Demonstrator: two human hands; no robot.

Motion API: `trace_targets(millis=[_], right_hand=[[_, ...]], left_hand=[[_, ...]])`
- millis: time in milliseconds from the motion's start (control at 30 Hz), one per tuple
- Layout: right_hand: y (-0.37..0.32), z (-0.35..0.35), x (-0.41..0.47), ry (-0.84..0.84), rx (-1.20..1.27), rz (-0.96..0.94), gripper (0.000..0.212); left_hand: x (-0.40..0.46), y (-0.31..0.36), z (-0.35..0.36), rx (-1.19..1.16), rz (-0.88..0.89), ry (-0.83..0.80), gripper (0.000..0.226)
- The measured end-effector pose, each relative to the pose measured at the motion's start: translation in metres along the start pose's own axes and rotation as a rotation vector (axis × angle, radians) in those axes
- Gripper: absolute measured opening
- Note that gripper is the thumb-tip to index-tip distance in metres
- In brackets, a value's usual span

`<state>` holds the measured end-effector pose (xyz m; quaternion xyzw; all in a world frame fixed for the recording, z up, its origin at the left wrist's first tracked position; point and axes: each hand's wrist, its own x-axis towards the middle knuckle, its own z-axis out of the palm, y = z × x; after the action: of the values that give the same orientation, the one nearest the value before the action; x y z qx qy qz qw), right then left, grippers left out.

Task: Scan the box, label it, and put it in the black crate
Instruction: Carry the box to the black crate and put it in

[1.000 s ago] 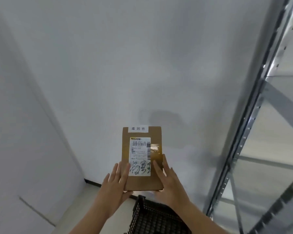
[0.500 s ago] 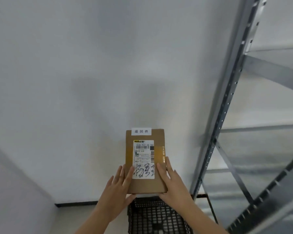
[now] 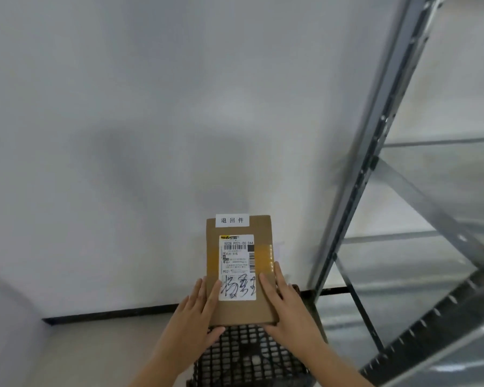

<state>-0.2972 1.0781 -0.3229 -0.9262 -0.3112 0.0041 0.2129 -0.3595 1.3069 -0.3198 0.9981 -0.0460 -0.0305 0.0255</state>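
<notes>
We hold a flat brown cardboard box (image 3: 239, 308) upright in front of us with both hands, its broad face turned toward us and its long side running up and down. Our left hand (image 3: 192, 322) lies against the box's lower left edge, fingers stretched out and close together on the face, with the thumb hooked under the bottom left corner. Our right hand (image 3: 287, 311) mirrors it on the lower right edge, fingers flat along the side and over the face, so the box is pinched between the two open palms rather than wrapped in a fist. A white shipping label (image 3: 237, 266) with barcodes, printed lines and a large handwritten scrawl covers the middle of the face; our fingertips touch its lower corners. A smaller white sticker (image 3: 232, 220) with three printed characters sits at the top edge and sticks up slightly past it. A strip of clear tape (image 3: 264, 254) crosses the box behind the label. The box hangs just above the black crate (image 3: 249, 356), whose grid wall shows directly below its bottom edge. The crate stands on the pale floor (image 3: 95, 353) by the white wall (image 3: 151, 135), beside a grey metal shelving frame (image 3: 375, 163) on our right.
</notes>
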Motion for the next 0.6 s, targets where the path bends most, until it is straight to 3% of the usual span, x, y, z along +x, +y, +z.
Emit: trace_targets(millis=[133, 333, 467, 600], right_hand=[[0.043, 0.092, 0.004, 0.018, 0.006, -0.037, 0.113], [0.103, 0.226, 0.0, 0.052, 0.064, -0.105, 0.098], [0.13, 0.282, -0.003, 0.024, 0.04, -0.162, 0.108], [0.153, 0.316, -0.012, -0.115, -0.037, -0.135, 0.119]], left_hand=[[0.012, -0.011, 0.093, -0.143, 0.05, 0.0, 0.087], [0.021, -0.027, 0.24, -0.109, 0.039, 0.01, 0.09], [0.019, -0.035, 0.307, -0.118, 0.06, -0.031, 0.092], [0.016, -0.041, 0.351, -0.108, 0.137, -0.099, 0.074]])
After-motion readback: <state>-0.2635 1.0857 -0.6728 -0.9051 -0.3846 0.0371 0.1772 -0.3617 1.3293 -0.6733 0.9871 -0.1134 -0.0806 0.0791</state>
